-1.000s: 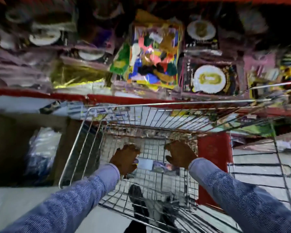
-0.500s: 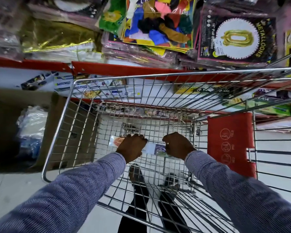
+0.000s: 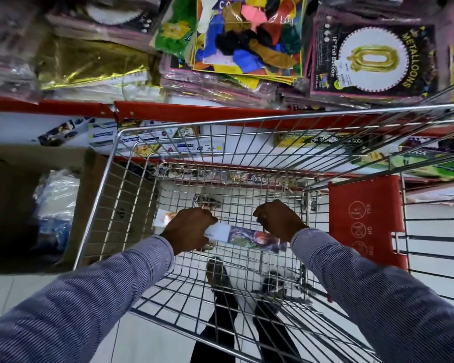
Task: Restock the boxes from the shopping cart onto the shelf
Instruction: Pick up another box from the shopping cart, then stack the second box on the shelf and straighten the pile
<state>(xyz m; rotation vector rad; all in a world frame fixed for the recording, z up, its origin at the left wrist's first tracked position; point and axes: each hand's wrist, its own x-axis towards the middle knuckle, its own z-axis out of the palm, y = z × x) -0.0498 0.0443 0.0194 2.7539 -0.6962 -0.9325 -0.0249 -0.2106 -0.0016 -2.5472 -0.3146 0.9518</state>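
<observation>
Both my arms reach down into the wire shopping cart [image 3: 121,142]. A long flat box [image 3: 244,235] with a white and purple printed face lies near the cart's bottom. My left hand [image 3: 188,229] is closed over its left part and my right hand [image 3: 279,218] is closed over its right end. The box's ends are partly hidden under my hands. The red-edged shelf [image 3: 194,111] stands just beyond the cart, loaded with balloon packs [image 3: 249,35]; a lower shelf holds boxes [image 3: 102,132].
An open cardboard carton [image 3: 89,200] with plastic-wrapped goods stands on the floor left of the cart. The cart's red child-seat flap [image 3: 364,218] is at right. A foil balloon pack [image 3: 372,58] sits on the shelf. My shoes show through the cart bottom.
The view has dropped and moved closer to the cart. Both hands stay on the box, which has risen slightly off the cart's bottom.
</observation>
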